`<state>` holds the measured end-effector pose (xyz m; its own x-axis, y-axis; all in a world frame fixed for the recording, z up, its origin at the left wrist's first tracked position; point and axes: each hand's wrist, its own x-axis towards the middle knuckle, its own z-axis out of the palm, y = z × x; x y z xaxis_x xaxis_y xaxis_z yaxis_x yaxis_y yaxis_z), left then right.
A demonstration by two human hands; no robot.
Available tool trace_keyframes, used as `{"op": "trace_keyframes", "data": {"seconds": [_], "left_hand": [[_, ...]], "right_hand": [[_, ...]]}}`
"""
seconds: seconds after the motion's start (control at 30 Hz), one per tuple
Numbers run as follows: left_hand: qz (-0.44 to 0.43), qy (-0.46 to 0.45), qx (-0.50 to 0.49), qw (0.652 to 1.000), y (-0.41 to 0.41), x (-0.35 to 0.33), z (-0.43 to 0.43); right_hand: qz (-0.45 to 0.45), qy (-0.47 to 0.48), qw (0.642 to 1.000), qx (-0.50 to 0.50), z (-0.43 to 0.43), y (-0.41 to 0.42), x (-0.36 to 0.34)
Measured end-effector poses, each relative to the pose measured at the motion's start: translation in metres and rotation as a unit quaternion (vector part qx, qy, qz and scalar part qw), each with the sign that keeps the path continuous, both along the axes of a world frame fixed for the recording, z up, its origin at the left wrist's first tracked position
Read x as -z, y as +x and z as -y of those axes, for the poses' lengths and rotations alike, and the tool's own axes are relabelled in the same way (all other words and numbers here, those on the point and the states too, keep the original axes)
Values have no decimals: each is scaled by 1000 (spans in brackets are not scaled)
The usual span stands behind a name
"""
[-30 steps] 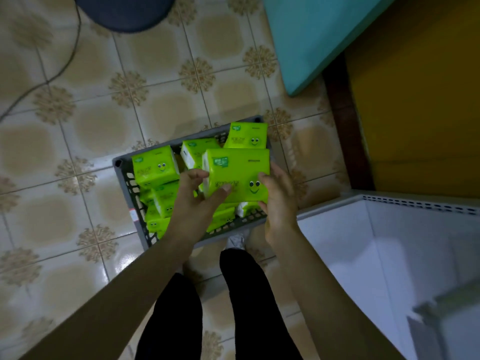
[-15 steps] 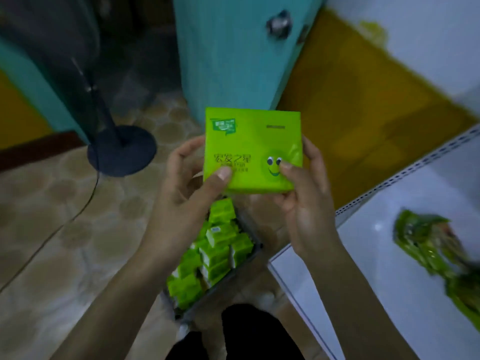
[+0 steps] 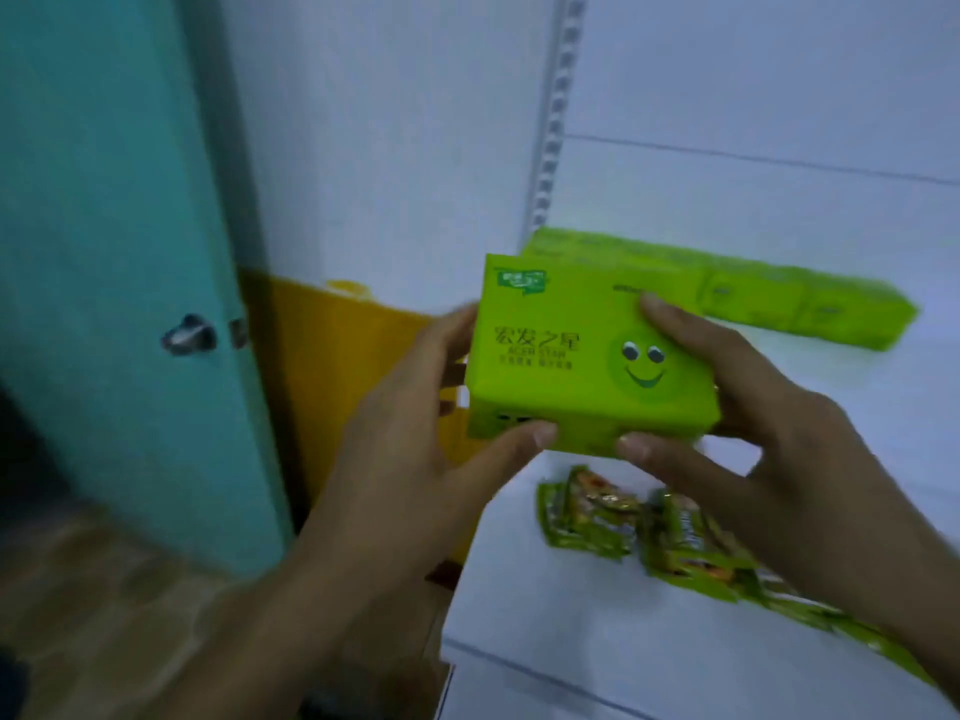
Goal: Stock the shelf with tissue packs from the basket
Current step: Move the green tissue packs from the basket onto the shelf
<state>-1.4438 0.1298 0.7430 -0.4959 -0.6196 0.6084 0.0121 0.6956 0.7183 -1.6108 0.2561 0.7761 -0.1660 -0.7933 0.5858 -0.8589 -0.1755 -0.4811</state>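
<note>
in front of the white shelf (image 3: 571, 641), held up between both hands, is one green tissue pack (image 3: 587, 356), its printed smiling face turned up to the camera and its long side running left to right. the left hand (image 3: 415, 459) grips the pack's left end, thumb pressed on the near edge and fingers curled behind. the right hand (image 3: 753, 444) grips the right end, one finger lying across the top face and the thumb on the near edge. the pack is in the air, touching nothing but the hands.

just behind it a row of tissue packs (image 3: 753, 298) lies end to end, running off to the right, apparently at the back of the shelf. below the held pack, a few green snack packets (image 3: 623, 517) lie on the shelf. a slotted metal upright (image 3: 558, 96) rises at the shelf's left side. further left are a yellow wall (image 3: 332, 366) and a teal door (image 3: 104, 252) with a metal knob (image 3: 189, 335). the basket is out of view.

the step in hand looks like carrying this pack to its place. the next move probably calls for bringing it level with the row, setting it down squarely beside or in front of the packs already there, clear of the snack packets, then letting go with both hands.
</note>
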Motion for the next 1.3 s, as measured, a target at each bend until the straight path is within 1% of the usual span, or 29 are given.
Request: {"op": "trace_keyframes", "data": {"seconds": [0.03,0.1,0.2,0.27,0.33,0.37,0.47,0.5,0.57,0.73,0.8,0.83,0.9,0.97,1.03,1.13,1.2,1.3], "left_hand": [[13,-3,15,1000,-19,-7,4],[56,-19,40,997,-57,-18,12],[157,-98,24,982,-106,-24,29],[248,-164,-24,954,-137,-24,47],[335,-207,-87,915,-163,-21,67],[364,-200,-110,903,-177,-19,77],[404,-144,-147,892,-202,-14,104],[403,-141,-154,891,-207,-12,111],[385,-163,-160,894,-209,-8,118],[350,-170,-138,911,-206,4,121],[342,-162,-116,918,-202,2,124],[335,-148,-99,925,-198,0,124],[301,-127,-69,943,-185,-4,123],[259,-134,-68,954,-161,-5,115],[211,-135,-83,964,-123,-3,100],[161,-100,-98,977,-49,17,75],[155,-57,-129,978,7,44,62],[177,49,-182,966,98,97,46]], "right_hand": [[-19,16,999,26,-5,-18,-7],[-8,53,997,59,-10,-55,-14],[-30,98,989,107,-2,-103,-16],[-59,141,978,140,10,-129,-11],[-80,182,964,174,27,-152,-2],[-92,193,958,191,36,-165,2],[-119,206,947,216,64,-195,8],[-119,206,947,215,74,-203,9],[-118,211,947,213,92,-213,11],[-111,235,942,212,121,-224,10],[-126,250,936,214,121,-224,6],[-148,256,930,220,118,-222,4],[-198,223,924,238,110,-211,0],[-209,154,938,231,100,-187,-3],[-175,111,962,180,89,-150,0],[-83,83,992,45,75,-72,26],[-56,102,992,-49,77,-19,58],[-107,173,968,-150,92,56,114]]}}
